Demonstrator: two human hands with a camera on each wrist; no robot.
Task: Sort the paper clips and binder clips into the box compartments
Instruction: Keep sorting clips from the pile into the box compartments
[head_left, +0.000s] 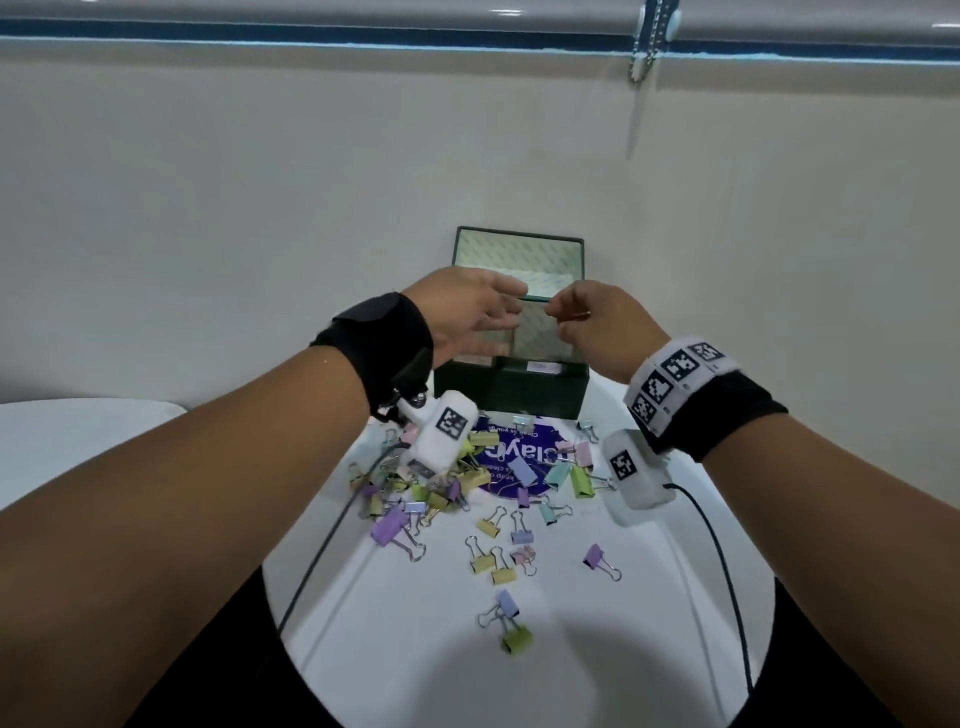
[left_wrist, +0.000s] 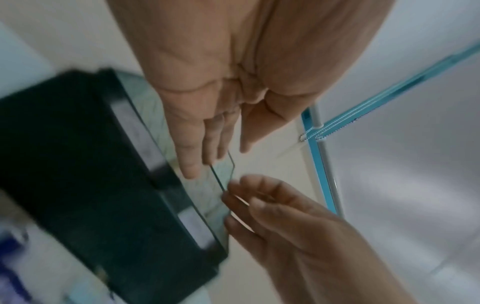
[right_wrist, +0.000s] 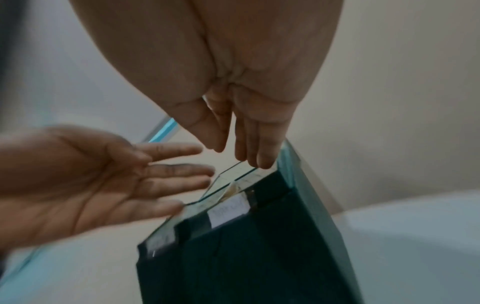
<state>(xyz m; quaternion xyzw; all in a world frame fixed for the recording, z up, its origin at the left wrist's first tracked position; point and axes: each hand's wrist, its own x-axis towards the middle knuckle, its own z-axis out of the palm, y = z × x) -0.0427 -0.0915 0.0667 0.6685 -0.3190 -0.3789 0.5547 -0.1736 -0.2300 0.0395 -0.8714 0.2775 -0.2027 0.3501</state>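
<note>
A dark green box (head_left: 519, 395) (left_wrist: 103, 185) (right_wrist: 259, 257) stands at the far side of the table with its lid up and a divider between two compartments. My left hand (head_left: 498, 306) (left_wrist: 221, 148) (right_wrist: 168, 174) hovers flat over the left compartment, fingers straight, holding nothing. My right hand (head_left: 558, 317) (left_wrist: 233, 197) (right_wrist: 228, 150) is above the right compartment with thumb and fingers drawn close together. A thin pale streak lies between those fingers in the left wrist view; whether it is a paper clip is unclear. Several pastel binder clips (head_left: 415, 493) lie scattered in front of the box.
The clips lie on a round white table (head_left: 415, 649), some on a purple printed disc (head_left: 511, 467). Black cables (head_left: 322, 551) run from both wrist cameras across the table. A beige wall stands right behind the box. A second white surface (head_left: 78, 441) lies to the left.
</note>
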